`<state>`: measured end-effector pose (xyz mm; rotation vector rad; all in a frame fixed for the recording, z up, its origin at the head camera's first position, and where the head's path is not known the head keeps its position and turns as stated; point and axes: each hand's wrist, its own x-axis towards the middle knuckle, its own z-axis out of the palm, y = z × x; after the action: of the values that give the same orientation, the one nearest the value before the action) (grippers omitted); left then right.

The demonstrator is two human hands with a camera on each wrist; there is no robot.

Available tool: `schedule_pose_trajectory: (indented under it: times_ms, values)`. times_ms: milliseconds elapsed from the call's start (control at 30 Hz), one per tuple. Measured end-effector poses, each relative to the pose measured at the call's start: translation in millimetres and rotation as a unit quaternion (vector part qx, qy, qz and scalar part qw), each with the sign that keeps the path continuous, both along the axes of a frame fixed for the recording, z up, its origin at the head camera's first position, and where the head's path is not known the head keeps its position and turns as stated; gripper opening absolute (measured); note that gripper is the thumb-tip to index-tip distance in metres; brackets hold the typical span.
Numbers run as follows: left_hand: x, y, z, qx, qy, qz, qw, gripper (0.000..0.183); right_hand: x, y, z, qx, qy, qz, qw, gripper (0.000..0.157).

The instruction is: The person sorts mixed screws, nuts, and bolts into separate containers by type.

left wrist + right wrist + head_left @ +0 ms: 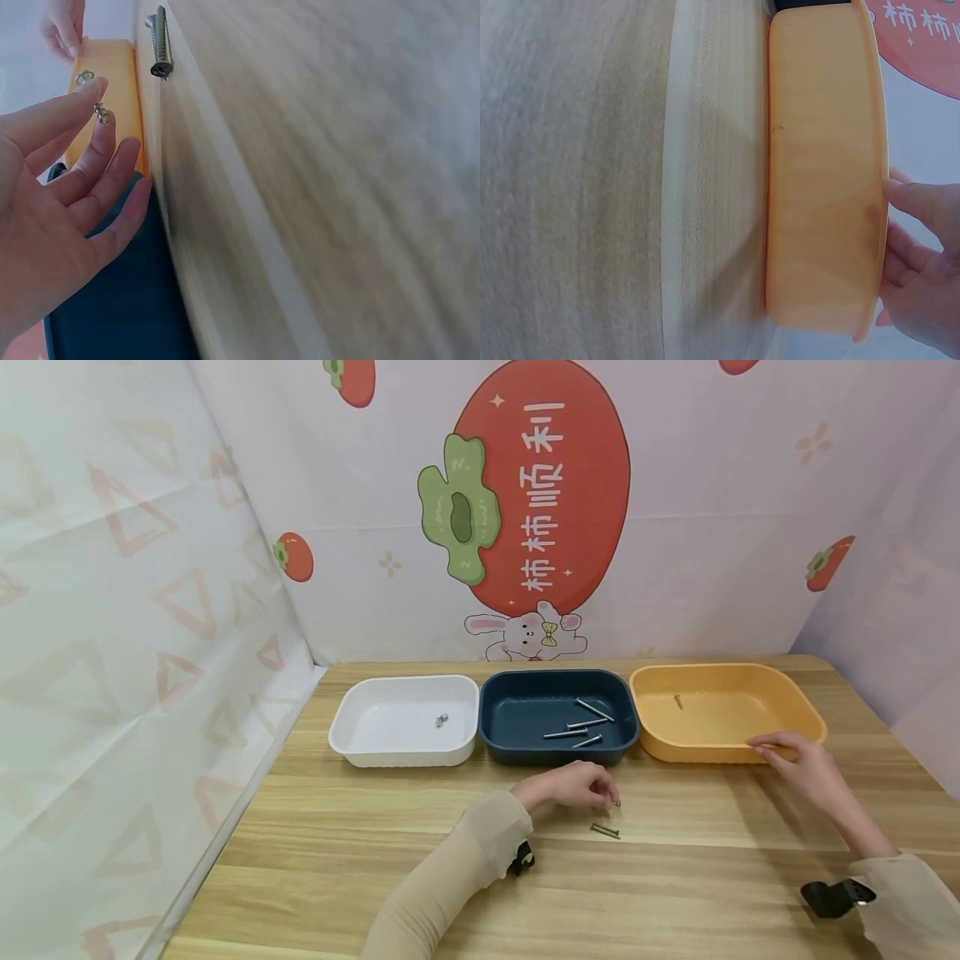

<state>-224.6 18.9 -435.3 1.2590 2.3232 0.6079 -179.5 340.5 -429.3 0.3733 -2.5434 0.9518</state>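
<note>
1. At the lower centre of the frame, a beige sleeve [442,877] crosses the wooden tabletop [300,877].
2. Right of the sleeve, 2 brass-coloured screws [606,832] lie side by side on the wood.
3. Just above them, the left hand [576,785] pinches 1 small screw [102,114] between thumb and fingertip, clear of the tabletop.
4. At the right, the right hand [806,777] touches the near rim of the yellow tray [697,755]; I cannot tell whether its fingers pinch anything.
5. Across the middle, left of that tray, which contains 1 short screw [678,702], stand a dark blue tray [555,757] with 4 long bolts [566,734] and a white tray [405,760] with small silver pieces [441,720].
6. At the top hangs a fruit-printed backdrop [360,602].
</note>
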Motion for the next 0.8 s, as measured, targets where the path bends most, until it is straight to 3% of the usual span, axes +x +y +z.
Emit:
schedule_pose_trajectory:
  times_ms: [133, 400, 800]
  values:
    - [1.6, 1.1, 0.3, 0.012, 0.027, -0.006, 0.9995, 0.014, -0.4, 0.4, -0.4, -0.003, 0.003, 0.004, 1.0, 0.011]
    - [4.9, 4.5, 2.6, 0.041, 0.041, 0.004, 0.9983, 0.014, -0.2, -0.1, -0.8, -0.007, 0.009, 0.007, 1.0, 0.01]
    - [11.4, 8.6, 16.2, 0.074, 0.063, 0.028, 0.9948, 0.014, -0.5, -0.7, 0.7, -0.007, 0.012, 0.004, 1.0, 0.009]
